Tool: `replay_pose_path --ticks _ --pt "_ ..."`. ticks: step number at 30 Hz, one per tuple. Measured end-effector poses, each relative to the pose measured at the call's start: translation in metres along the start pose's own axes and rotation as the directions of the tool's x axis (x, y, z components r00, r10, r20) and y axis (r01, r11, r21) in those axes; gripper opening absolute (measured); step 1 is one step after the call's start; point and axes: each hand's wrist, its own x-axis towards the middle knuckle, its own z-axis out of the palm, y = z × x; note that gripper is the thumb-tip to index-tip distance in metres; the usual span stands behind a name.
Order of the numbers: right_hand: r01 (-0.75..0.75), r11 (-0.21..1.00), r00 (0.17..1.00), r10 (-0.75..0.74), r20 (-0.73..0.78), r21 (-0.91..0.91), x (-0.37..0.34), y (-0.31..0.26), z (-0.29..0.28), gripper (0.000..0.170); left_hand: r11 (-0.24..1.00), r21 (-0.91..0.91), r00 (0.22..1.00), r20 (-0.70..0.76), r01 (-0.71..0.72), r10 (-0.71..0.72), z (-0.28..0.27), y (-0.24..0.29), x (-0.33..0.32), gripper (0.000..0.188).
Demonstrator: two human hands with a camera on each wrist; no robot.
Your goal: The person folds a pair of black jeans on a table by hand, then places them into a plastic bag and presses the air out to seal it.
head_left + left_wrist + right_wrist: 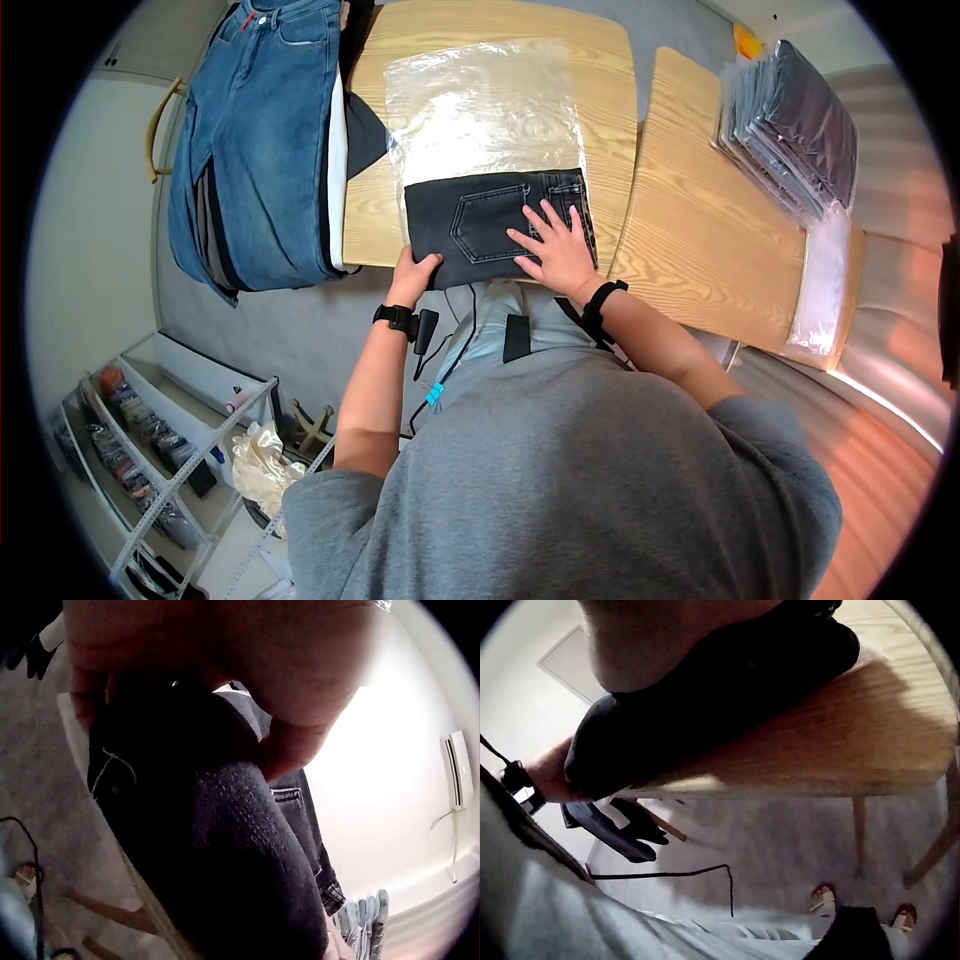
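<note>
Folded black jeans lie at the front of the wooden table, with a stitched back pocket facing up. My left hand grips their front left corner, thumb on top and fingers underneath. In the left wrist view that hand curls around the thick fold of dark denim. On the right part of the jeans, by the pocket and waistband, my right hand lies flat with fingers spread. A clear plastic bag is spread out behind the jeans, its near end under them.
Blue jeans lie on a pile of trousers at the left. On the right-hand table stands a stack of bagged garments, with plastic bags in front. A shelf rack is at lower left. A cable hangs by my body.
</note>
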Motion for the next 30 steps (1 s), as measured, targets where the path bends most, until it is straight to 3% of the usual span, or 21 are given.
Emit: replay_pose_path --ticks 4,6,8,9,11,12,15,16,17,18,20,24,26,27,28,30 --pt "-0.016 1.0 1.0 0.017 -0.013 0.016 0.0 0.002 0.002 0.039 0.992 -0.126 0.998 0.064 0.026 -0.018 0.0 0.024 -0.015 0.051" --pt "-0.023 0.999 1.0 0.023 -0.012 0.024 0.0 0.002 0.003 0.039 0.986 -0.118 0.992 0.024 -0.122 0.125 0.005 0.037 -0.025 0.052" --pt "-0.027 0.999 1.0 0.027 -0.012 0.032 0.0 0.003 0.003 0.039 0.983 -0.07 0.985 0.013 -0.171 0.172 0.014 0.05 -0.034 0.055" --pt "-0.026 0.999 1.0 0.026 -0.01 0.028 0.0 0.003 0.003 0.038 0.967 0.045 0.968 0.018 -0.25 0.249 0.019 0.056 -0.037 0.057" --pt "-0.027 0.999 1.0 0.027 -0.001 0.021 -0.001 0.003 0.003 0.039 0.888 0.262 0.925 0.049 -0.377 0.378 0.032 0.075 -0.045 0.064" --pt "-0.032 0.999 0.999 0.032 -0.006 0.022 -0.001 0.003 0.003 0.039 0.886 0.266 0.923 0.053 -0.381 0.381 0.041 0.087 -0.051 0.064" --pt "-0.051 0.999 0.998 0.051 0.022 0.006 -0.002 0.003 0.0 0.043 0.712 0.467 0.843 0.173 -0.525 0.509 0.073 0.116 -0.071 0.074" --pt "-0.047 0.998 0.993 0.05 0.11 -0.028 -0.001 0.004 -0.007 0.045 0.656 0.508 0.822 0.228 -0.558 0.522 0.085 0.121 -0.074 0.078" --pt "-0.041 0.997 0.979 0.052 0.197 -0.061 0.0 0.006 -0.011 0.047 0.621 0.523 0.808 0.298 -0.584 0.508 0.096 0.122 -0.072 0.084" --pt "-0.04 0.998 0.995 0.044 0.093 -0.045 -0.003 0.009 0.0 0.051 0.604 0.523 0.797 0.346 -0.602 0.495 0.105 0.125 -0.071 0.085" --pt "-0.022 0.977 0.997 0.037 0.069 -0.211 -0.011 0.015 0.029 0.055 0.506 0.557 0.745 0.388 -0.659 0.543 0.122 0.12 -0.067 0.087" --pt "-0.073 0.978 0.992 0.091 0.088 -0.193 -0.011 0.018 0.034 0.057 0.4 0.626 0.723 0.423 -0.669 0.546 0.14 0.113 -0.057 0.087" --pt "-0.108 0.992 0.988 0.1 0.118 0.067 -0.008 0.013 0.007 0.057 0.396 0.65 0.736 0.402 -0.648 0.545 0.137 0.114 -0.051 0.087" --pt "-0.098 0.969 0.993 0.11 -0.037 0.226 -0.009 0.014 0.008 0.056 0.422 0.649 0.755 0.395 -0.633 0.523 0.136 0.113 -0.047 0.086" --pt "-0.105 0.968 0.992 0.118 -0.044 0.226 -0.011 0.017 0.008 0.056 0.414 0.648 0.749 0.404 -0.639 0.525 0.136 0.113 -0.044 0.086" --pt "-0.085 0.882 0.994 0.108 -0.023 0.463 -0.016 0.024 0.009 0.055 0.449 0.634 0.755 0.361 -0.63 0.548 0.136 0.112 -0.04 0.085"
